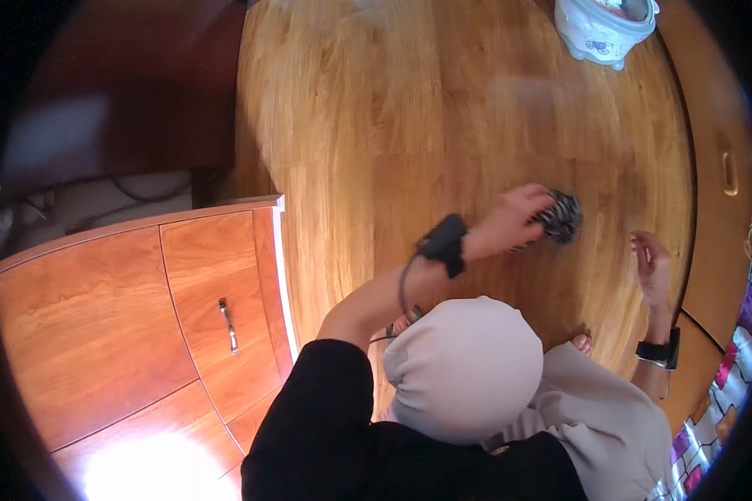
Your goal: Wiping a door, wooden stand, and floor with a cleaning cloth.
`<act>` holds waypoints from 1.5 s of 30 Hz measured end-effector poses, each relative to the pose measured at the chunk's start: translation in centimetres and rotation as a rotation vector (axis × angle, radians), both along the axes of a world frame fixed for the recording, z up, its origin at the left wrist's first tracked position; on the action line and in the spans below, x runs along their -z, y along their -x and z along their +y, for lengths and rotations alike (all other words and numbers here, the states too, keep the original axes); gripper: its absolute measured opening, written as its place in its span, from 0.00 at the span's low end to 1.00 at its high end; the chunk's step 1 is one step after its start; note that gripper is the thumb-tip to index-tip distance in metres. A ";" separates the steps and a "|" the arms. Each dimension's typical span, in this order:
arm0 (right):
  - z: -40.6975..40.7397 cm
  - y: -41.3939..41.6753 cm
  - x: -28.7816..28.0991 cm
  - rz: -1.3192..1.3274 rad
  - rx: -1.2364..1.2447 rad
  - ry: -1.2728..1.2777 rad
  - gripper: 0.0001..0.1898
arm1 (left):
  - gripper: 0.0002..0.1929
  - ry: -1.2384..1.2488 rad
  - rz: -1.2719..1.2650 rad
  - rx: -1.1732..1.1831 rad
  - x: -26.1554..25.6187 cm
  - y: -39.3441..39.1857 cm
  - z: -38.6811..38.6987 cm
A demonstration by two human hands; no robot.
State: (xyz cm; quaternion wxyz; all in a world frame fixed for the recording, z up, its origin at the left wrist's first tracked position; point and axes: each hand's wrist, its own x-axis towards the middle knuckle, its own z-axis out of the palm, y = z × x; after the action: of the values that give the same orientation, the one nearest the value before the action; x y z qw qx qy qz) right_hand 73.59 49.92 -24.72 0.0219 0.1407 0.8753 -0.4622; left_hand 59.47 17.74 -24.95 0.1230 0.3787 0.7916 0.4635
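Observation:
My left hand (506, 222), blurred by motion, is at the middle right of the view, gripping a dark, striped bundle of cloth (563, 217) just above or on the wood-look floor (413, 188); which of the two cannot be told. A black strap device with a cable circles that wrist. My right hand (652, 260) is further right, with its fingers curled loosely and nothing visible in them. It wears a black band at the wrist. Between the arms are my knees in pale trousers.
A light blue and white plastic tub (605, 31) with things inside stands at the top right. Wooden cabinets (100, 313) with a metal handle are at left, below dark furniture (138, 87). Along the right runs a wooden panel (705, 188) with a recessed handle, beside patterned fabric (720, 401).

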 end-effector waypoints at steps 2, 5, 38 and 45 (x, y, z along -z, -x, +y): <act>0.2 0.3 -0.4 -0.014 0.033 0.017 0.08 | 0.22 0.009 0.000 -0.176 -1.2 1.4 -5.0; 2.0 -0.5 0.8 0.105 0.068 -0.087 0.07 | 0.22 0.118 -0.062 -0.522 -2.7 2.4 -13.6; 2.8 -2.4 5.3 0.217 0.286 -0.449 0.13 | 0.20 0.079 0.045 -0.453 -0.6 8.2 -5.4; 2.4 -2.8 5.6 0.207 0.357 -0.459 0.12 | 0.30 0.459 0.306 -0.703 3.3 18.8 -15.7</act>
State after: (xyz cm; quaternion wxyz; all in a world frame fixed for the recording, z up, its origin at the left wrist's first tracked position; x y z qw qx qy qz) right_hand 76.35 52.31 -30.37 -0.1813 0.2455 0.9159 -0.2607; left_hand 40.64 2.08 -28.25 -0.0797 0.1138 0.9636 0.2283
